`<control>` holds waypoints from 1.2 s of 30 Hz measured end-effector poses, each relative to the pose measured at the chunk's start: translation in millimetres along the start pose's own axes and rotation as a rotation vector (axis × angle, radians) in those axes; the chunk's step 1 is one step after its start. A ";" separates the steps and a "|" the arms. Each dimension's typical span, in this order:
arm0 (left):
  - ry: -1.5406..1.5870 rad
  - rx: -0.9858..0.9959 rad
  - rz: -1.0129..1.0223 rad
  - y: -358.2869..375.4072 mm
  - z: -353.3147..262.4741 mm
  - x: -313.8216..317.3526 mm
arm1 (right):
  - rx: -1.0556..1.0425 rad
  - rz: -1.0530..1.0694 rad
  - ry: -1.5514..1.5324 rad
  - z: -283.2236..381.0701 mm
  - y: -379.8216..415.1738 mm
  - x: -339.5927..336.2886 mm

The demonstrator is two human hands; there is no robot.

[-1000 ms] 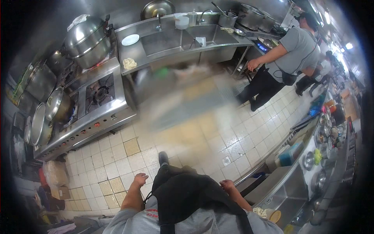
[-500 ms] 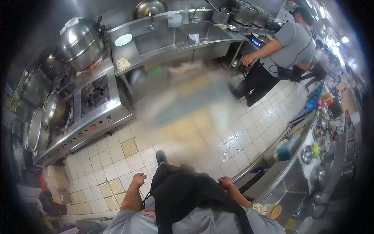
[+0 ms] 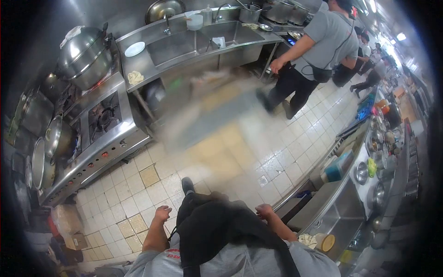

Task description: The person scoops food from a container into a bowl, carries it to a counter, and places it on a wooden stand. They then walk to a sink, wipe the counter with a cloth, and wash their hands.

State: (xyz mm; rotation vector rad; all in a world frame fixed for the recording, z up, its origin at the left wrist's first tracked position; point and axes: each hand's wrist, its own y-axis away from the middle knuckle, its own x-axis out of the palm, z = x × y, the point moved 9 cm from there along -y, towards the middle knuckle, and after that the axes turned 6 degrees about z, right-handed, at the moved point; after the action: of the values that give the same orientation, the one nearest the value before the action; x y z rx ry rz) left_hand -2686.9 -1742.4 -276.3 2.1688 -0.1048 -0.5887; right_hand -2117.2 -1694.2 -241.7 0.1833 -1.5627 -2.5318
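My left hand point(image 3: 162, 213) hangs low at my left side above the tiled floor, its fingers curled in and nothing visible in it. On the other side of my black apron point(image 3: 217, 226), my right hand point(image 3: 264, 211) hangs in the same way, also curled, with no object showing. Neither hand touches a thing around it. Nearest to my right arm is the steel counter point(image 3: 339, 217) along the right. A dark shoe point(image 3: 187, 184) of mine shows on the floor ahead.
A gas range point(image 3: 99, 134) with large pots stands at the left. Ahead is a double sink point(image 3: 180, 48) with a white plate point(image 3: 134, 49) and a cloth point(image 3: 135, 77) beside it. A co-worker point(image 3: 318, 51) stands ahead right; several people are farther back. The central floor is blurred.
The view has shifted slightly, so the sink and range sit farther left. The co-worker ahead has moved left in view, and people behind show more. My hands stay low and curled.
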 end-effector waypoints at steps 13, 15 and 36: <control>0.167 -0.109 -0.070 24.5 -15.5 -8.0 | 0.052 -0.056 0.182 -9.7 -6.0 -3.9; 0.181 -0.117 -0.061 26.3 -15.3 -8.1 | 0.055 -0.024 0.127 -19.4 -17.5 -5.2; 0.235 -0.142 -0.065 38.8 -23.5 -3.9 | 0.015 -0.063 0.167 -5.5 -20.1 -10.2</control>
State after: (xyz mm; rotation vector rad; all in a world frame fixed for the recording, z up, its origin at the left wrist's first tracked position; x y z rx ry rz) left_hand -2674.7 -1748.4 -232.8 2.0917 0.1302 -0.3625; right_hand -2107.6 -1688.1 -262.0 0.4409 -1.5347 -2.4790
